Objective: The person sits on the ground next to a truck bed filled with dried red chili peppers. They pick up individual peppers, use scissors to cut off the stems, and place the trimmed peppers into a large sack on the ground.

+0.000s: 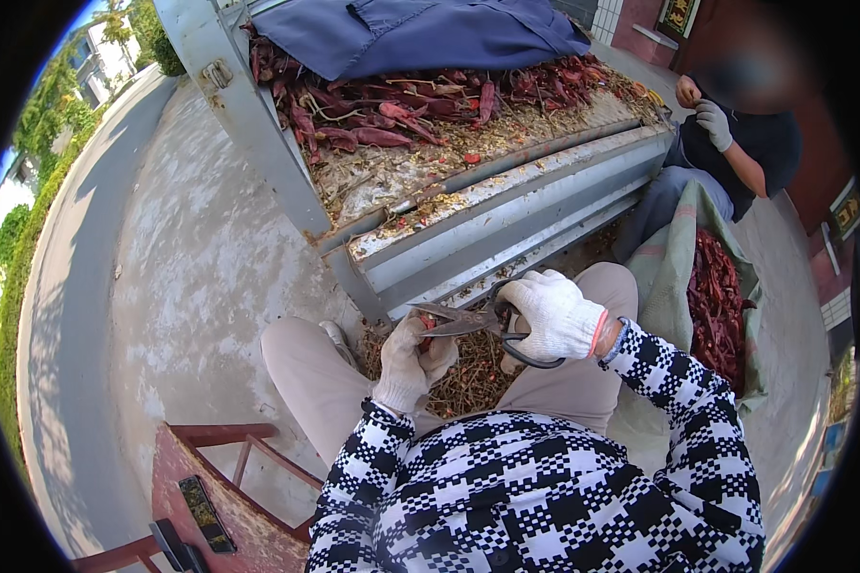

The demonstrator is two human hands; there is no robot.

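My left hand [410,362], in a white knit glove, grips a dried red chili pepper [426,331], which the fingers mostly hide. In my right hand [555,315], gloved the same way, is a pair of black-handled scissors [466,321]. Their blades stand apart and point left, with the tips at the pepper. Whether they touch it I cannot tell. Below my hands, between my knees, lies a heap of cut stems and plant scraps [469,383]. Ahead, many dried red peppers [373,118] are piled on a metal truck bed [373,190].
A dark blue cloth [430,36] covers part of the pile. To my right stands an open woven sack [663,276] of peppers, beside a seated person [731,150] with raised hands. A worn red bench [186,458] at lower left carries a phone [206,514]. The lowered truck side panel [509,215] fronts my knees.
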